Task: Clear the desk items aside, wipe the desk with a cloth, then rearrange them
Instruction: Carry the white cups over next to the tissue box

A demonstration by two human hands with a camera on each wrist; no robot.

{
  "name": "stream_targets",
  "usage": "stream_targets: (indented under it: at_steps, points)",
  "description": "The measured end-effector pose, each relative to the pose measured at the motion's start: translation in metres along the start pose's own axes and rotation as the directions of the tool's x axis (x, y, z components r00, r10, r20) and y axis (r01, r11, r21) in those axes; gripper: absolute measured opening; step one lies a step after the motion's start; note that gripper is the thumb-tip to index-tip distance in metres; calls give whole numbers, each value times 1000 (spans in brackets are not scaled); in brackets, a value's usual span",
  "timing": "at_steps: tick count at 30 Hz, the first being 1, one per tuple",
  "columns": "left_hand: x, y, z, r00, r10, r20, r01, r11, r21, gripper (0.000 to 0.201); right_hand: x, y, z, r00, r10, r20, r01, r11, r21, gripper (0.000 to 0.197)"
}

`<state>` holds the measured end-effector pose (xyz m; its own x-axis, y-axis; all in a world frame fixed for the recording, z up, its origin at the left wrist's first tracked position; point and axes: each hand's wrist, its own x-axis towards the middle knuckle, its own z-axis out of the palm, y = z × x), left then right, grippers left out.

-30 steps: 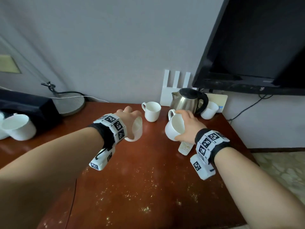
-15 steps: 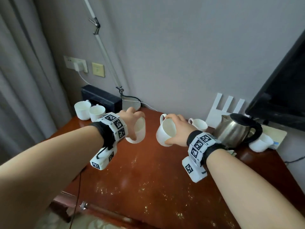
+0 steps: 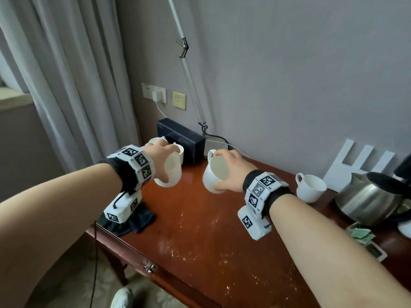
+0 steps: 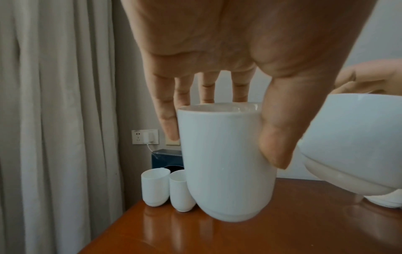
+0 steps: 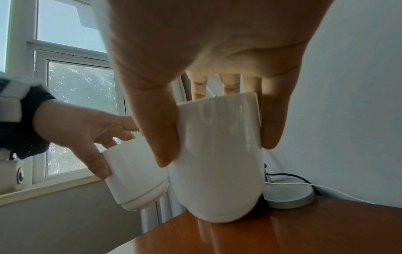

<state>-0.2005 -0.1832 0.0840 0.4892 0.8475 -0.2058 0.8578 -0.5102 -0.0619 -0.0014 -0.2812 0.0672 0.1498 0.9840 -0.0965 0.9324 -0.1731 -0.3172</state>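
My left hand (image 3: 163, 162) grips a white handleless cup (image 4: 226, 171) from above, thumb on the near side and fingers over the far rim, just above the red-brown desk (image 3: 200, 230). My right hand (image 3: 222, 171) grips a white handled cup (image 3: 209, 176) by its rim, tilted, beside the first cup (image 5: 135, 175). Two more white cups (image 4: 155, 187) (image 4: 180, 190) stand at the back left corner, in front of a black box (image 3: 180, 138). A dark cloth (image 3: 133, 221) lies at the desk's left edge under my left wrist.
A white cup (image 3: 310, 187), a steel kettle (image 3: 373, 198) and a white router (image 3: 360, 165) stand at the back right. Banknotes and a card (image 3: 362, 234) lie near the kettle. A lamp base (image 5: 289, 194) with cables sits against the wall. Curtains hang on the left.
Both hands have carried their cups leftward across the desk, from near the kettle toward the two cups by the black box. The head view swung left with them.
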Motion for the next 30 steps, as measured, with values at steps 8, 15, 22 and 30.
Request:
stream_targets:
  at_steps: [8, 15, 22, 30]
  points:
    - [60, -71, 15, 997, 26, 72, -32, 997, 73, 87, 68, -37, 29, 997, 20, 73, -19, 1000, -12, 83]
    - [139, -135, 48, 971, 153, 186, -173, 980, 99, 90, 147, -79, 77, 977, 124, 173, -124, 992, -16, 87]
    - [195, -179, 75, 918, 264, 297, -299, 951, 82, 91, 207, -113, 124, 949, 214, 230, -225, 974, 19, 86]
    - [220, -198, 87, 902, 318, 291, -349, 935, 58, 87, 233, -133, 150, 931, 282, 231, -294, 956, 19, 85]
